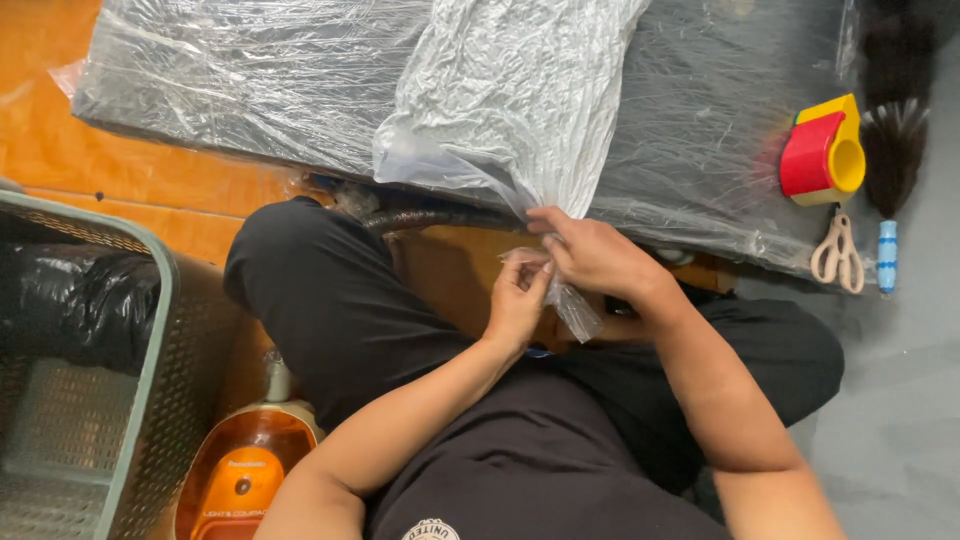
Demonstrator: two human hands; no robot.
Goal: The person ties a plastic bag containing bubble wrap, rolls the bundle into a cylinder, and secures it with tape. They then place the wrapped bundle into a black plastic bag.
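I sit on the floor in black clothes, with my legs folded. A clear plastic bag [510,100] with crumpled white contents lies on a dark board wrapped in plastic film [250,80]. Its neck is gathered into a twisted tail [575,310] that hangs toward my lap. My right hand [595,255] grips the gathered neck at the board's near edge. My left hand [518,295] pinches the tail just below it. Both hands touch each other at the twisted plastic.
A red and yellow tape dispenser [825,150] sits on the board's right end. Beige scissors [838,252] and a dark feather duster with a blue handle [890,170] lie on the grey floor. A green mesh basket [90,380] and an orange appliance [240,470] stand at left.
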